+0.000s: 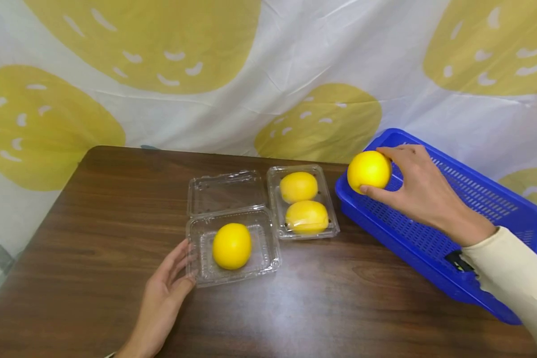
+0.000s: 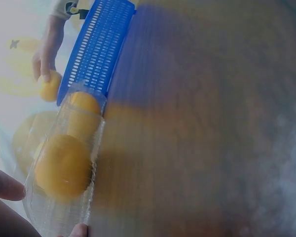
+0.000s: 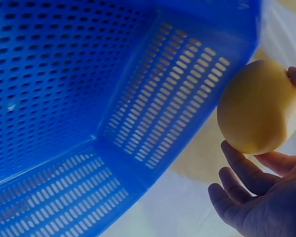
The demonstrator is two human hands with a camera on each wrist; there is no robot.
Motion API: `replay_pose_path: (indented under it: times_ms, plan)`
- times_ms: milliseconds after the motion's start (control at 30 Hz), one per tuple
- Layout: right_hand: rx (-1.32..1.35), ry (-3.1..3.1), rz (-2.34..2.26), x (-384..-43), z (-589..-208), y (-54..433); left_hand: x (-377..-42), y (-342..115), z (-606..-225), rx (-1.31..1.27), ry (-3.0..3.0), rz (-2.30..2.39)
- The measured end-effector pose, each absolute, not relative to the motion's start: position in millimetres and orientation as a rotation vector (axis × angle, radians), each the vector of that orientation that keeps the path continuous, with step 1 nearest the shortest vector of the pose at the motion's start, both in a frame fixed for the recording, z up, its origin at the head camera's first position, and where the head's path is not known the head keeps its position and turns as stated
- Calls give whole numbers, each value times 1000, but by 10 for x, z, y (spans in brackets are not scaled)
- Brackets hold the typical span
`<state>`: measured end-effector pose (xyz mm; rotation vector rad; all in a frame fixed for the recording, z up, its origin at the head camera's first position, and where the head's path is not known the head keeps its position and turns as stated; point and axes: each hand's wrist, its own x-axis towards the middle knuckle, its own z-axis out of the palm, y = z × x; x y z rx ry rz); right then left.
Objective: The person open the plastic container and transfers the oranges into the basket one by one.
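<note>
In the head view, my right hand (image 1: pixel 422 186) holds a yellow citrus fruit (image 1: pixel 369 171) between thumb and fingers, above the far left end of a blue plastic basket (image 1: pixel 411 248). The right wrist view shows this fruit (image 3: pixel 259 106) just outside the basket wall (image 3: pixel 172 89). My left hand (image 1: pixel 163 293) grips the left side of an open clear plastic clamshell box (image 1: pixel 264 266), thumb at its near corner. One yellow citrus fruit (image 1: pixel 231 246) lies in that box. Its lid (image 1: pixel 225 194) is folded back, away from me.
Right of the open box stands a closed clear clamshell box (image 1: pixel 273 184) with two yellow fruits (image 1: pixel 307 217) inside. Everything stands on a dark wooden table (image 1: pixel 103 238). Behind it hangs a white cloth (image 1: pixel 304 44) with yellow fruit prints.
</note>
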<state>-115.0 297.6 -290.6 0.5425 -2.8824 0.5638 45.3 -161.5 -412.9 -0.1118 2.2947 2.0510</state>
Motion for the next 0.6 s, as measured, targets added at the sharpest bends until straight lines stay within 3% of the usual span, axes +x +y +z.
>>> replay_pose_path:
  times_ms: [600]
  plan:
    - [526, -2929, 490, -1282, -3170, 3239, 473, -1635, -4104, -126, 2295, 2052]
